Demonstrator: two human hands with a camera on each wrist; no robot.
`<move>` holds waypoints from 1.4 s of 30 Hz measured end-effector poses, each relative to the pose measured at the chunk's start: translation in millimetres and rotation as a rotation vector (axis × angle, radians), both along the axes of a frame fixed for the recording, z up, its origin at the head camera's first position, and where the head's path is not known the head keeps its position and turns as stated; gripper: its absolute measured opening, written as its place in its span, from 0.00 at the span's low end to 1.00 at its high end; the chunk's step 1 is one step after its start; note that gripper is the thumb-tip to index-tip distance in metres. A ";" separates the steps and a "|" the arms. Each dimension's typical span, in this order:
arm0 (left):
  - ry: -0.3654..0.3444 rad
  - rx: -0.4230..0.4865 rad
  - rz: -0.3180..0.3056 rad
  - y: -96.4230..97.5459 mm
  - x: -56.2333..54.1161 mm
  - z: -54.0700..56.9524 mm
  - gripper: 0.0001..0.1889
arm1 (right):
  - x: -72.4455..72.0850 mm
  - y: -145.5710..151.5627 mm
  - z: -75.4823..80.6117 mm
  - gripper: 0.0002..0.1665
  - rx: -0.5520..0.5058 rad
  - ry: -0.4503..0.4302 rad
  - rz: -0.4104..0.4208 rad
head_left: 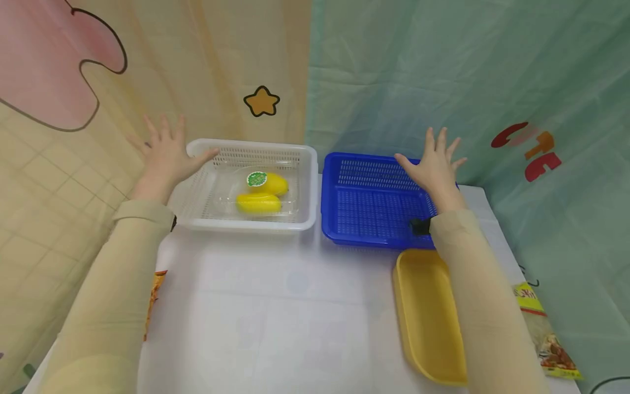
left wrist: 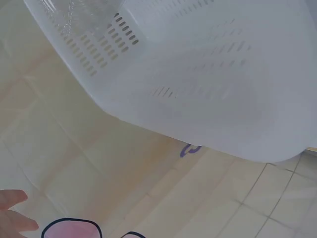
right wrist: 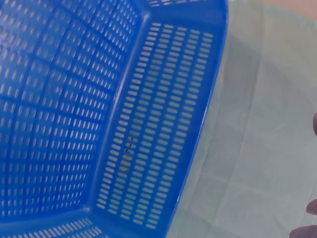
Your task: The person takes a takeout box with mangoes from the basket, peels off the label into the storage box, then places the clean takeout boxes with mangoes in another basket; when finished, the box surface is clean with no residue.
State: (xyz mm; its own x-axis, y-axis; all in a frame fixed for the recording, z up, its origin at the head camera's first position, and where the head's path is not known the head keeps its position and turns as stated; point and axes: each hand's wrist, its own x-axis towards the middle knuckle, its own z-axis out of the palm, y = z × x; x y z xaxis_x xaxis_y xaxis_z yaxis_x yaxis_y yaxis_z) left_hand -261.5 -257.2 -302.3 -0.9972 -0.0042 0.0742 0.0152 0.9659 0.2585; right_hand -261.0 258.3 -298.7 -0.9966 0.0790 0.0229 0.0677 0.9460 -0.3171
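My left hand (head_left: 166, 158) is raised with fingers spread over the left end of the white basket (head_left: 315, 186). Nothing is in its grasp. In that basket lies a clear plastic tray (head_left: 223, 189) with two yellow mangoes (head_left: 261, 203), one bearing a green and white label (head_left: 256, 179). My right hand (head_left: 435, 169), fingers likewise spread and holding nothing, hovers over the right part of the blue basket (head_left: 371, 213). The right wrist view looks down on the blue basket's perforated wall (right wrist: 153, 119), and the left wrist view shows the white basket's corner (left wrist: 198, 99) with fingertips at lower left.
A yellow bin (head_left: 428, 317) stands in front of the blue basket, partly behind my right forearm. At the right table edge lies a snack bag (head_left: 543, 334). An orange packet (head_left: 155, 298) pokes out beside my left sleeve. Printed curtains (head_left: 374, 71) hang behind the white table (head_left: 275, 317).
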 end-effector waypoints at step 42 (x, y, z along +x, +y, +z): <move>-0.198 0.351 0.047 -46.3 30.4 -52.6 0.45 | 10.7 -188.0 -53.9 0.47 -0.428 -0.085 0.291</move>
State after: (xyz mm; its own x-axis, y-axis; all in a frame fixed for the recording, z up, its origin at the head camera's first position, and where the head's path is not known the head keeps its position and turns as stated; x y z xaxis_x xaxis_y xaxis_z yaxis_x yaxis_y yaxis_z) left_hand -231.1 -303.5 -354.9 -0.9902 -0.0410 -0.1333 -0.1100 0.8170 0.5660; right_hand -250.3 70.3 -352.5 -0.9758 -0.2164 -0.0325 -0.1362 0.7167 -0.6840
